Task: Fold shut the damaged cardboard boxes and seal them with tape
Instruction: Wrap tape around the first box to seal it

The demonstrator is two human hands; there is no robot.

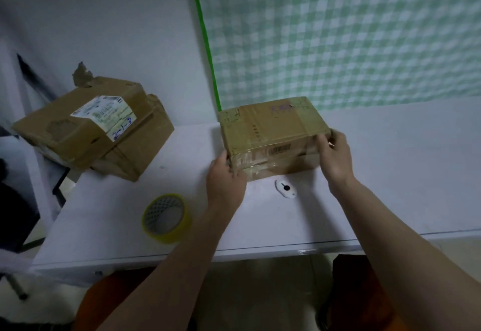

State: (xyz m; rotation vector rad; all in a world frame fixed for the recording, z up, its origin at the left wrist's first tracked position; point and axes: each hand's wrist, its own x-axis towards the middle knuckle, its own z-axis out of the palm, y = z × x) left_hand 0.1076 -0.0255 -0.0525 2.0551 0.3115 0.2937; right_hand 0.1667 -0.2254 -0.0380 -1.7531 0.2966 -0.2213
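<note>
A closed brown cardboard box (270,132) with clear tape across its top and front sits on the white table (390,174) near the wall. My left hand (225,179) grips its near left corner. My right hand (335,156) holds its right end, fingers curled over the top edge. A yellow roll of tape (166,217) lies on the table to the left of my left forearm. A small white cutter (285,188) with a black dot rests just in front of the box, between my hands.
Two worn cardboard boxes (91,127) are stacked crookedly at the table's left end, the upper one bearing a shipping label and a torn flap. A green checked cloth (338,31) hangs on the wall behind. The table's front edge runs below my forearms.
</note>
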